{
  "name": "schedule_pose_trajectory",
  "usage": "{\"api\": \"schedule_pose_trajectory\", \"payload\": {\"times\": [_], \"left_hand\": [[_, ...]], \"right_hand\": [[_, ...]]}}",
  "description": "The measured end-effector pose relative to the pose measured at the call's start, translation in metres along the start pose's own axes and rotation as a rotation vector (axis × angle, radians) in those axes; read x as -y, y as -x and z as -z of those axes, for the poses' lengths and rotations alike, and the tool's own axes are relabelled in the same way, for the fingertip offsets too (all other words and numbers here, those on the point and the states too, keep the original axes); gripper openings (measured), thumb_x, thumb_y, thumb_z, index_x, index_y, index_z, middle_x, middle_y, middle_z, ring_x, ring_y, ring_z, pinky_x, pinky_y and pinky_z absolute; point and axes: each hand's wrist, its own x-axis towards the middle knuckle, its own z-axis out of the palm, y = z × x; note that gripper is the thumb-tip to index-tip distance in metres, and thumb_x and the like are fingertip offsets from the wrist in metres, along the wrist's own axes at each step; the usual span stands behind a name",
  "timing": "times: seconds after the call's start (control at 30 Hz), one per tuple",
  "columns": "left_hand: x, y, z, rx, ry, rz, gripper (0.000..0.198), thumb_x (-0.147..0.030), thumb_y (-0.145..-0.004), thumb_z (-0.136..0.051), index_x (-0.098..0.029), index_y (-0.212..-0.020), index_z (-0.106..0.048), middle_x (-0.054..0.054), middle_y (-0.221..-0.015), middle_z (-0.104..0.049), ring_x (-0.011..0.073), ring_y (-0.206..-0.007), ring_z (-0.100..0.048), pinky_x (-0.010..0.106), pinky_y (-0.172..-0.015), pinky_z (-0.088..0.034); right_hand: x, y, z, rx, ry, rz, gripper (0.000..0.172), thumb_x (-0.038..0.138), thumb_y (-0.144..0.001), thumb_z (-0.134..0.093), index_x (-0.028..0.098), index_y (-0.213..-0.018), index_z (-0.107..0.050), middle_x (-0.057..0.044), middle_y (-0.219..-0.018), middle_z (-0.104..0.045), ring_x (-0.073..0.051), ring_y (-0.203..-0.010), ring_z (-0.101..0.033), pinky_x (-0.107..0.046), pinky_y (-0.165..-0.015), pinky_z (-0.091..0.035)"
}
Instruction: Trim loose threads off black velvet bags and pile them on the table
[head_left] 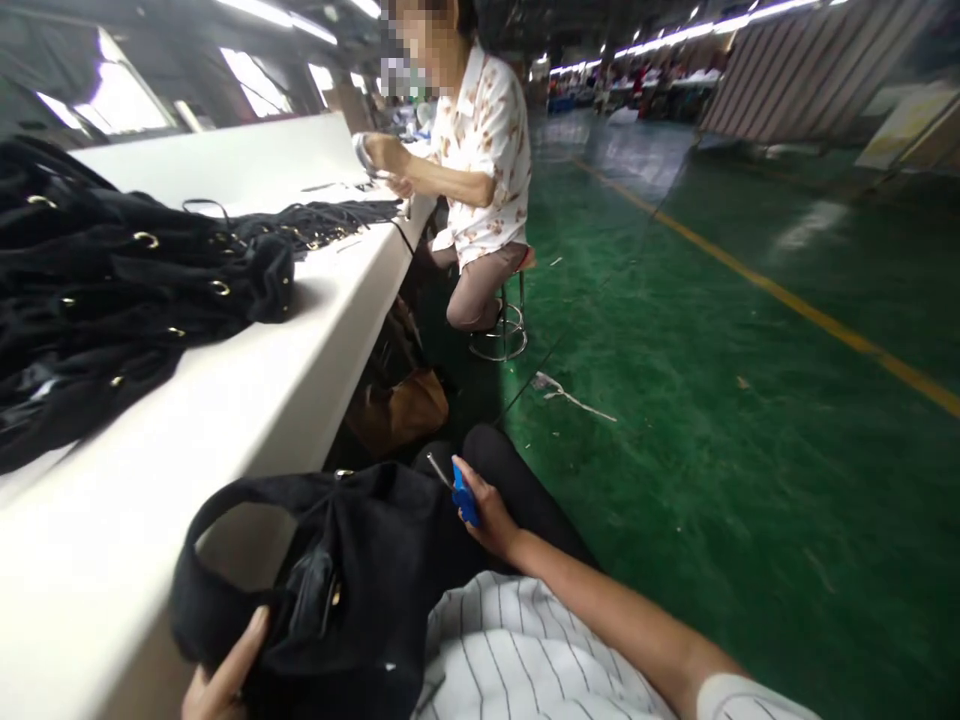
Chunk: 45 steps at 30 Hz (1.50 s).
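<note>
Black slouchy bag of matte cloth (382, 560), lying on lap at side of long white table (289, 400); contact w/ table edge not clear. Will handle prob. light & very soft: sags, folds deep, hardly keeps shape alone. Not fragile, by judgement, nor much slippery, bc. of dull, suede-like face. Best taken at thick join of body & wide black looped strap (189, 580); better not pinched by one loose layer only, as may slide & wrinkle. Left hand (221, 685): grasping bag near strap, thumb on top, other fingers mostly hidden. Right hand (487, 515): curled around small blue-handled tool w/ thin metal shaft (463, 495), above lap; exact kind, cannot tell. Prob. light & stiff; best held by blue part, metal tip kept off cloth, bc. could snag.

Materials, from big to small: glossy green floor (712, 380), hard, w/ pale reflections. Table top smooth & flat, w/ long straight edge. On top, big crumpled heap of black cloth goods (97, 270), w/ soft rounded folds & gold-coloured rings. On bag, shiny black patch (307, 592), more glossy than cloth around. Last, tiny gold-coloured metal fitting (336, 595), bright & hard, beside shiny patch.
</note>
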Motion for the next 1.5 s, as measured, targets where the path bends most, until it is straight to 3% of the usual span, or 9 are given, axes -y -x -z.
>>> {"api": "schedule_pose_trajectory", "payload": {"times": [0.23, 0.4, 0.47, 0.57, 0.67, 0.77, 0.87, 1.17, 1.5], "left_hand": [[0.009, -0.018, -0.010, -0.091, 0.057, -0.015, 0.049, -0.016, -0.069, -0.078, -0.026, -0.116, -0.071, 0.000, -0.100, -0.076, 0.0183, -0.070, -0.073, 0.036, -0.088, -0.062], [0.012, -0.018, -0.028, -0.096, 0.099, 0.034, 0.045, -0.014, -0.069, -0.076, -0.020, -0.114, -0.071, 0.003, -0.096, -0.076, 0.0198, -0.075, -0.073, 0.038, -0.087, -0.061], [0.015, -0.018, -0.038, -0.104, 0.117, 0.025, 0.046, -0.015, -0.068, -0.078, -0.018, -0.113, -0.071, 0.005, -0.100, -0.075, 0.0207, -0.082, -0.073, 0.038, -0.088, -0.061], [0.022, -0.017, -0.053, -0.139, 0.093, -0.109, 0.049, -0.017, -0.065, -0.082, -0.017, -0.113, -0.070, 0.006, -0.107, -0.073, 0.0197, -0.087, -0.071, 0.036, -0.089, -0.059], [0.032, -0.016, -0.068, -0.180, 0.020, -0.252, 0.054, -0.019, -0.061, -0.085, -0.016, -0.112, -0.069, 0.006, -0.106, -0.072, 0.0195, -0.088, -0.070, 0.036, -0.088, -0.059], [0.041, -0.014, -0.082, -0.179, -0.008, -0.283, 0.053, -0.018, -0.060, -0.085, -0.014, -0.111, -0.068, 0.007, -0.106, -0.071, 0.0206, -0.090, -0.069, 0.037, -0.089, -0.059], [0.050, -0.013, -0.092, -0.159, 0.013, -0.200, 0.051, -0.015, -0.062, -0.082, -0.012, -0.111, -0.067, 0.008, -0.108, -0.070, 0.0223, -0.094, -0.069, 0.039, -0.090, -0.059], [0.073, -0.022, -0.084, -0.188, 0.088, -0.030, 0.048, -0.010, -0.062, -0.079, -0.011, -0.108, -0.068, 0.009, -0.108, -0.072, 0.0251, -0.099, -0.070, 0.043, -0.096, -0.057], [0.075, -0.025, -0.084, -0.192, 0.073, -0.075, 0.046, -0.008, -0.059, -0.081, -0.014, -0.102, -0.067, 0.005, -0.097, -0.073, 0.0232, -0.095, -0.071, 0.041, -0.095, -0.057]], "right_hand": [[-0.002, 0.013, 0.025, 0.170, 0.030, -0.079, 0.096, -0.004, -0.075, -0.049, 0.025, -0.157, -0.009, -0.012, -0.139, -0.055, -0.022, -0.123, -0.056, -0.044, -0.108, -0.045], [-0.008, 0.026, 0.055, 0.163, -0.059, -0.150, 0.074, 0.004, -0.085, -0.043, 0.029, -0.153, -0.028, -0.008, -0.139, -0.056, -0.020, -0.127, -0.054, -0.045, -0.113, -0.041], [0.000, 0.034, 0.069, 0.051, -0.082, -0.189, 0.060, 0.008, -0.089, -0.042, 0.024, -0.147, -0.040, -0.009, -0.131, -0.061, -0.020, -0.120, -0.059, -0.043, -0.106, -0.048], [0.039, 0.050, 0.096, -0.350, 0.027, -0.237, 0.031, 0.021, -0.094, -0.052, 0.020, -0.123, -0.060, -0.008, -0.109, -0.068, -0.020, -0.098, -0.066, -0.035, -0.084, -0.058], [0.096, 0.063, 0.116, -0.592, 0.225, -0.079, 0.009, 0.021, -0.090, -0.065, 0.021, -0.099, -0.066, -0.003, -0.092, -0.066, -0.017, -0.082, -0.063, -0.030, -0.074, -0.054], [0.134, 0.066, 0.109, -0.249, 0.173, 0.096, 0.009, 0.015, -0.092, -0.064, 0.021, -0.098, -0.065, -0.002, -0.086, -0.066, -0.015, -0.077, -0.063, -0.027, -0.070, -0.052], [0.133, 0.061, 0.082, -0.042, 0.188, 0.097, 0.009, 0.017, -0.096, -0.059, 0.018, -0.099, -0.067, -0.003, -0.083, -0.068, -0.015, -0.075, -0.064, -0.026, -0.068, -0.050], [0.104, 0.049, 0.051, 0.069, 0.464, -0.043, 0.011, 0.019, -0.095, -0.064, 0.019, -0.100, -0.074, -0.002, -0.085, -0.076, -0.016, -0.075, -0.070, -0.025, -0.069, -0.045], [0.097, 0.047, 0.041, 0.201, 0.325, -0.271, 0.012, 0.015, -0.084, -0.073, 0.024, -0.088, -0.079, 0.004, -0.060, -0.069, -0.012, -0.053, -0.060, -0.026, -0.058, -0.039]]}}
